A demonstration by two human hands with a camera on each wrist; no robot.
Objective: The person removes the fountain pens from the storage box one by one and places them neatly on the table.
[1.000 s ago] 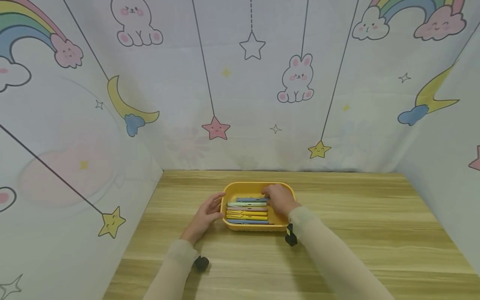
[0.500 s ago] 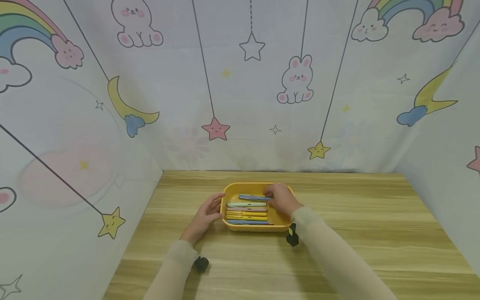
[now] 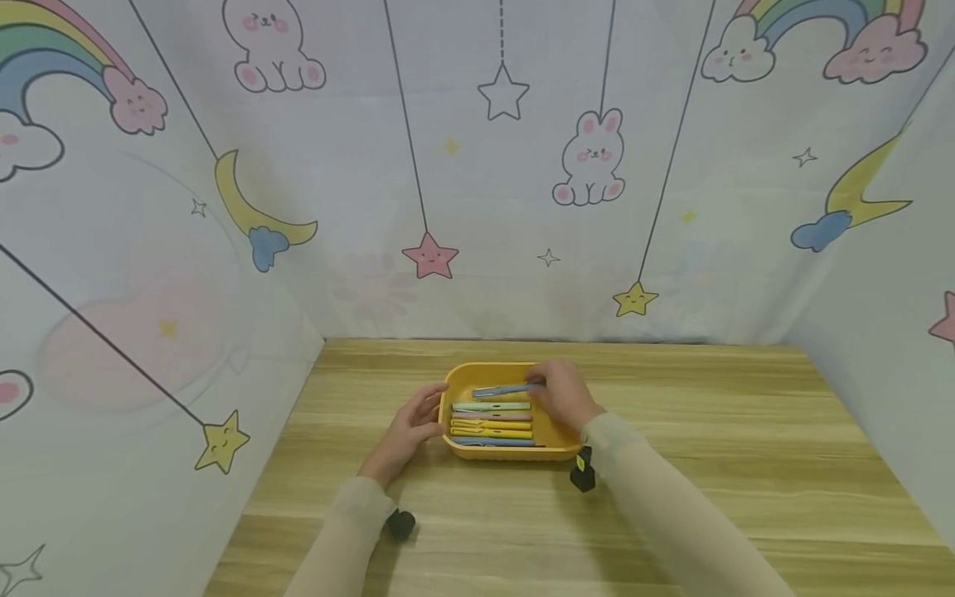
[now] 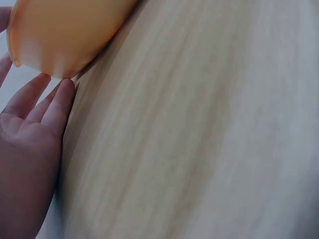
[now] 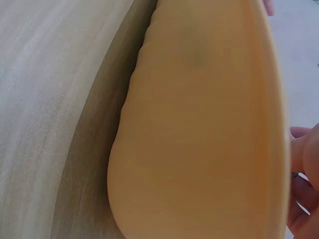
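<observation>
In the head view, a yellow tray [image 3: 555, 453] holds a row of slim pens: a pale green pen [image 3: 491, 406], a pink pen [image 3: 492, 416], yellow pens [image 3: 492, 433] and a blue pen [image 3: 492, 443] at the near side. My right hand [image 3: 563, 394] is inside the tray's right part and pinches another blue pen [image 3: 500, 390] by its right end, slightly tilted. My left hand [image 3: 406, 427] rests its extended fingers against the tray's left end; the left wrist view shows those fingertips [image 4: 62, 99] on the outer wall. The tray's side hides much of my right hand in the right wrist view.
The tray stands on a wood-grain table [image 3: 686, 464]. Behind it hangs a white cloth backdrop [image 3: 485, 307] printed with stars and rabbits, and similar cloth closes both sides. A black wrist camera [image 3: 401, 525] sits at the left sleeve.
The right hand has drawn the blue pen up and away from the row, toward the tray's back, and the pen's right end has risen. My left hand stays put.
</observation>
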